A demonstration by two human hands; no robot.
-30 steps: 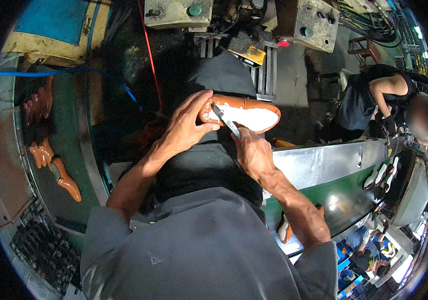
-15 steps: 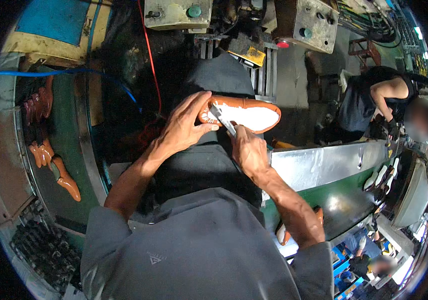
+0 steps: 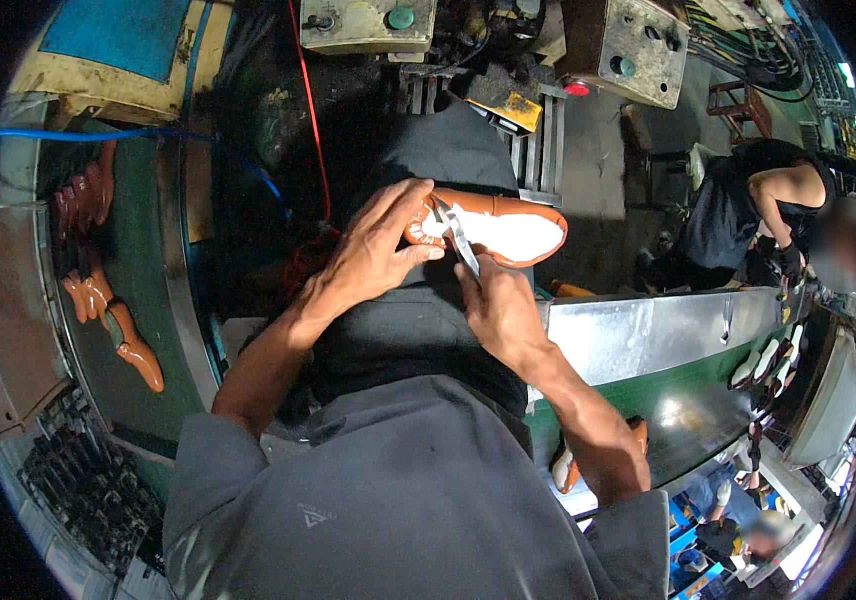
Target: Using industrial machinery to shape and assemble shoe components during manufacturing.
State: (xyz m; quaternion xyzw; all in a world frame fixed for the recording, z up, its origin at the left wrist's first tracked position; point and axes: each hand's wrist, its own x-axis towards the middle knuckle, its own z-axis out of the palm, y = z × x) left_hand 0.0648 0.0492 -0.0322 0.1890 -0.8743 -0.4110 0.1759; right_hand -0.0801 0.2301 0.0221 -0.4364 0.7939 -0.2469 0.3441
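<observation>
Orange leather forms the upper of a shoe [image 3: 496, 228], held sole-up above the lap in the head view. Its heel end is gripped by the curled fingers of the left hand [image 3: 380, 247]. A metal tool [image 3: 458, 240] is pinched in the closed right hand [image 3: 500, 308], its tip laid against the pale insole.

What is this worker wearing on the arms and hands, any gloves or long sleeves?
No gloves: the left hand and the right hand are bare, with no watch or rings visible. Both forearms are uncovered. The grey short sleeves of a shirt end near the elbows, and the shirt has a small pale triangular mark on its front.
</observation>
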